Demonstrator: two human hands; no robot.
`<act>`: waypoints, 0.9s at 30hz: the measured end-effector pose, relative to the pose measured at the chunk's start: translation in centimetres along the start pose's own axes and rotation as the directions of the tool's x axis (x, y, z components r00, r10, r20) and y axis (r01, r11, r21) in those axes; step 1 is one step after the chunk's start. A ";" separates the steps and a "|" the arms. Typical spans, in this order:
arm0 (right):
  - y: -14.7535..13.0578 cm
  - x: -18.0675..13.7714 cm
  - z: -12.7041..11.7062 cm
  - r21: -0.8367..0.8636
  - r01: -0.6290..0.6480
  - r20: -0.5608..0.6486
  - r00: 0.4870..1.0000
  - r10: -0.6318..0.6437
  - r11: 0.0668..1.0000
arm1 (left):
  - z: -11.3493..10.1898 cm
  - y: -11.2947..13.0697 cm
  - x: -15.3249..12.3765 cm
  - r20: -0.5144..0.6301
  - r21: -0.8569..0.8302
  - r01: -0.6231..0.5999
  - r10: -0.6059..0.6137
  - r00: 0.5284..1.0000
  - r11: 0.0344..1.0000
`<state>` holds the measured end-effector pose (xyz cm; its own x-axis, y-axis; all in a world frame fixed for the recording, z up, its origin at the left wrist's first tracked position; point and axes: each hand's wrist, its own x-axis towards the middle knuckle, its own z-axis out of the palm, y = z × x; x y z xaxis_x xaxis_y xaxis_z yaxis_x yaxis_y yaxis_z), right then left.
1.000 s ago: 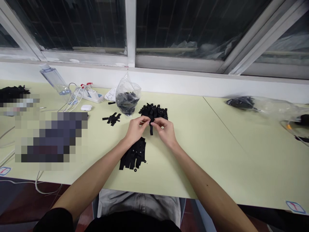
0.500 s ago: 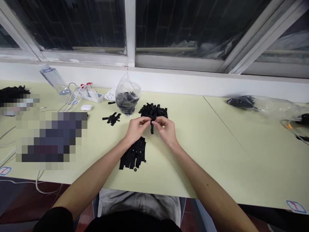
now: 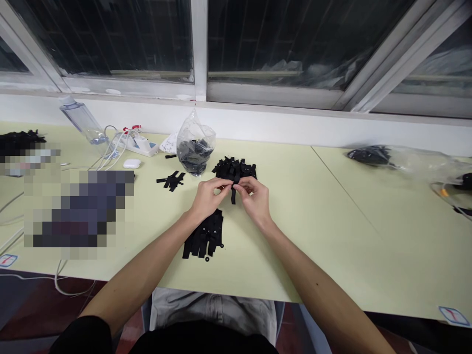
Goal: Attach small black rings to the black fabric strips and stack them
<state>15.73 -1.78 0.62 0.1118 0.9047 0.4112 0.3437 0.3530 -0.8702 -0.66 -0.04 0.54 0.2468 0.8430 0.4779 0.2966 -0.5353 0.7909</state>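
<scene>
While both hands meet near the middle of the desk (image 3: 332, 236), one black strip (image 3: 233, 197) is the piece being worked on. The left hand (image 3: 206, 196) and the right hand (image 3: 256, 196) each pinch it between thumb and fingers, almost touching one another, and its near end shows below them, pointing toward the desk's front edge. Whether some smaller part sits on the strip at the pinch is too dark and too small to tell.

Just behind the hands lies a jumbled heap (image 3: 230, 166) of similar strips, its near side partly hidden. Closer to the front edge is a flatter stack (image 3: 202, 238), most of its strips running the same way, a few bearing small pale marks; two black rings (image 3: 206, 259) lie beside it. Off to the left is a small loose group (image 3: 171, 181), and a clear bag (image 3: 195, 152) near it holds more dark pieces.

As for progress, the job looks midway: one batch lies roughly in order, while plenty of strips sit loose or bagged. The strip in the fingers seems unfinished, since both hands are busy with it. Nothing in view settles which strips are done, though the flat stack is the likelier finished batch and the heap the likelier remainder.
</scene>
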 end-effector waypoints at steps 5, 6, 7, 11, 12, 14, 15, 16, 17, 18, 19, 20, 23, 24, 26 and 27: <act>0.0 -0.2 0.1 -0.035 0.020 -0.010 1.000 -0.021 0.999 | 0.0 0.3 0.0 -0.003 0.001 0.002 -0.002 1.000 1.000; 0.0 -0.2 0.1 -0.040 0.021 -0.010 1.000 -0.022 0.999 | 0.0 0.3 -0.1 -0.002 -0.004 0.004 -0.004 1.000 1.000; 0.1 -0.2 0.1 -0.045 0.019 -0.009 1.000 -0.020 0.999 | 0.1 0.2 -0.1 0.001 -0.008 0.008 -0.008 1.000 1.000; 0.5 -0.2 0.1 -0.058 0.006 -0.001 1.000 -0.007 0.998 | 0.3 0.0 -0.2 0.015 -0.031 0.040 -0.039 0.999 0.999; 0.5 -0.1 0.1 -0.055 0.006 0.004 1.000 -0.006 0.998 | 0.4 0.0 -0.2 0.018 -0.037 0.046 -0.045 0.999 0.998; 0.6 0.0 0.0 -0.042 0.003 0.016 1.000 -0.002 0.999 | 0.5 0.1 -0.2 0.019 -0.049 0.054 -0.053 0.998 0.997; 0.6 0.0 0.0 -0.028 -0.003 0.024 1.000 0.003 1.000 | 0.6 0.2 -0.2 0.019 -0.056 0.057 -0.056 0.998 0.997; 0.7 0.1 0.0 -0.010 -0.012 0.032 0.999 0.012 1.000 | 0.6 0.3 -0.2 0.020 -0.059 0.060 -0.059 0.998 0.996; 0.7 0.2 -0.1 0.013 -0.025 0.040 0.999 0.024 1.000 | 0.7 0.4 -0.3 0.024 -0.058 0.065 -0.064 0.998 0.996; 0.8 0.3 -0.1 0.038 -0.037 0.044 0.998 0.036 0.999 | 0.8 0.4 -0.3 0.030 -0.051 0.071 -0.070 0.997 0.996; 0.9 0.4 -0.2 0.059 -0.048 0.045 0.998 0.045 0.997 | 0.8 0.5 -0.3 0.037 -0.038 0.078 -0.076 0.996 0.996; 0.9 0.5 -0.3 0.075 -0.054 0.042 0.998 0.051 0.996 | 0.8 0.5 -0.3 0.045 -0.022 0.085 -0.084 0.995 0.996; 1.0 0.7 -0.6 0.109 -0.060 0.028 0.998 0.058 0.992 | 0.8 0.2 -0.2 0.049 0.012 0.107 -0.108 0.993 0.994; 1.0 0.8 -0.7 0.118 -0.064 0.024 0.998 0.062 0.991 | 0.7 0.1 -0.2 0.045 0.021 0.111 -0.111 0.993 0.994; 1.1 1.0 -1.0 0.128 -0.070 0.002 0.998 0.071 0.989 | 0.6 -0.2 -0.1 0.035 0.037 0.108 -0.109 0.993 0.993; 1.1 1.2 -1.2 0.122 -0.069 -0.019 0.997 0.071 0.990 | 0.5 -0.3 0.0 0.032 0.047 0.104 -0.105 0.994 0.993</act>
<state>17.37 -0.58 0.46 0.1536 0.9229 0.3531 0.2188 0.3167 -0.9229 -0.29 0.07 0.15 0.2438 0.8925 0.3794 0.3636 -0.4468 0.8174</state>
